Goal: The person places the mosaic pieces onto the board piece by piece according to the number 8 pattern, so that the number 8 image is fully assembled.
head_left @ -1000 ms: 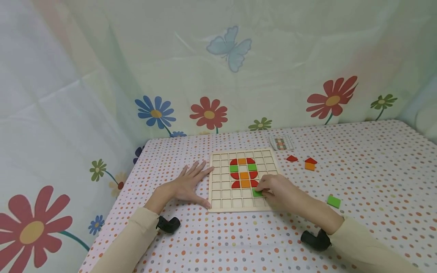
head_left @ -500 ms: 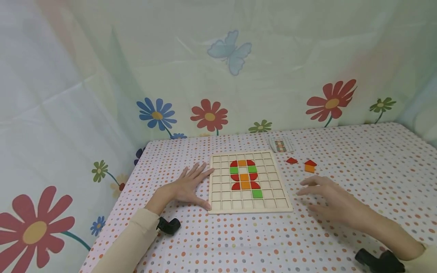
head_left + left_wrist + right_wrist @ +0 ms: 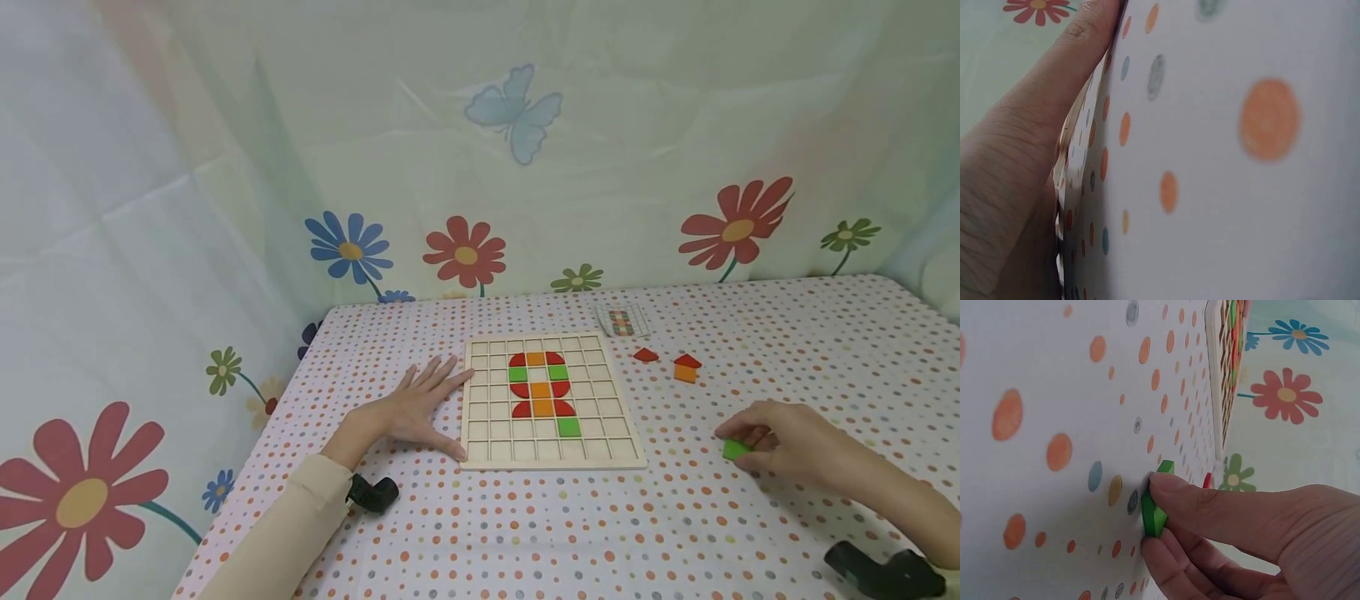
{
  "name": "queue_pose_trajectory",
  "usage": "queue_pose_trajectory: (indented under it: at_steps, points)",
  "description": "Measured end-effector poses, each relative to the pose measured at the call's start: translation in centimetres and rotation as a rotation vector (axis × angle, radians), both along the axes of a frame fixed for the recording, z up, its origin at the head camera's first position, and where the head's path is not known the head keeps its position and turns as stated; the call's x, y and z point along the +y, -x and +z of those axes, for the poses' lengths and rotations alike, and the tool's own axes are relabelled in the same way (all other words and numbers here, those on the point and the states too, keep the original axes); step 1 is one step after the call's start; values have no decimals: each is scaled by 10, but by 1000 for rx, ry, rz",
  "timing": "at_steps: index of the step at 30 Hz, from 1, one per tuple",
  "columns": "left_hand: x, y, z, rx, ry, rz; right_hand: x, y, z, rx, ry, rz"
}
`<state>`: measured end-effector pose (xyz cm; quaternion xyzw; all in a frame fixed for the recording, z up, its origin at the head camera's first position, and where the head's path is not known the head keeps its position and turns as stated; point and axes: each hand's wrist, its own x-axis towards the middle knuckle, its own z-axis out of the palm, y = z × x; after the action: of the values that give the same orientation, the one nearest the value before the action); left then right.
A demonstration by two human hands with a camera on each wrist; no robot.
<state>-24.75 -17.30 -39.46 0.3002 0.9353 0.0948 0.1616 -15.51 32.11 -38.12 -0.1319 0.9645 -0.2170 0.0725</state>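
Observation:
My right hand [image 3: 787, 442] pinches a green square tile [image 3: 1155, 515] between thumb and fingers, close over the cloth to the right of the board. On the left, my left hand [image 3: 420, 408] lies with fingers spread, its fingertips and thumb at the left edge of the wooden grid board [image 3: 487, 465]. Red, orange and green tiles fill some cells in the board's middle columns. Among them, one green tile [image 3: 569, 427] sits alone in a lower row. In the left wrist view, part of the left hand [image 3: 1029, 131] rests along the dotted cloth.
Beyond the board's right side lie a red tile [image 3: 646, 355], another red tile [image 3: 687, 361] and an orange tile [image 3: 685, 374]. A pattern card [image 3: 637, 321] rests behind them. Dotted cloth [image 3: 525, 533] covers the table, and a flowered curtain [image 3: 637, 125] hangs behind.
My right hand has let go of the green tile on the board, moved right, and taken hold of the loose green tile. My left hand stays by the board's edge.

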Motion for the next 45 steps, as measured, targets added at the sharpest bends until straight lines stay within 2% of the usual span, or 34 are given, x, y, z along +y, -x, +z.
queue_pose_trajectory:
  at_steps: [11, 16, 21, 25, 27, 36, 41, 45]
  points:
    - [-2, 1, -2, -5, -4, 9, -2, 4, 5, -10, 2, 2]
    - [-4, 2, -3, -2, 0, 10, -7, 4, 3, 28, 33, -13]
    - [-7, 3, -2, 1, -1, 6, -22, 0, 2, 104, 68, 12]
    - [-8, 3, -2, -4, -7, 7, -41, -1, 1, 219, 121, 21]
    - [-9, 4, -3, -5, -9, 7, -55, 1, 5, 249, 154, 22]
    - [-8, 3, -5, 1, -13, 4, -134, 17, 19, 202, 256, 153]
    - [-4, 3, -4, 6, -2, 6, -170, 25, 17, 205, 292, 265]
    - [-1, 5, -5, 10, 1, 1, -188, 32, 12, 226, 338, 310]
